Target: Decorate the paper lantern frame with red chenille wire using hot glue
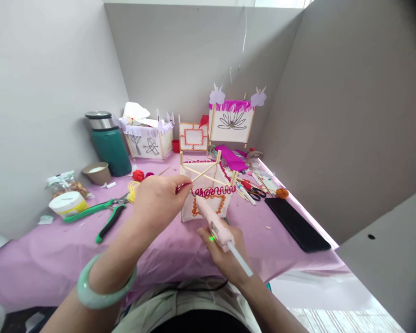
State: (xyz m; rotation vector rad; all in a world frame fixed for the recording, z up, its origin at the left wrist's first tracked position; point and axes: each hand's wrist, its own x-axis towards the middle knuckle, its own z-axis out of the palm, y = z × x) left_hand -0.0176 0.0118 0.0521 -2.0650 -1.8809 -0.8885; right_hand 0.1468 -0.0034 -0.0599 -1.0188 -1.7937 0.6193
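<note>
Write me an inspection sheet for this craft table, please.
Surface: purple cloth, wrinkled towards the near edge.
Job's things: yarn-trimmed stick frame upright; pink glue gun in front, its green light showing.
Clutter: pliers and flask at left; scissors and phone at right.
Hands: left hand at the frame's top, fingers pinched, contents unclear; right hand grips the glue gun.
Cables: thin dark cord by the lap, ends unclear.
Surroundings: grey partitions behind and at both sides.
</note>
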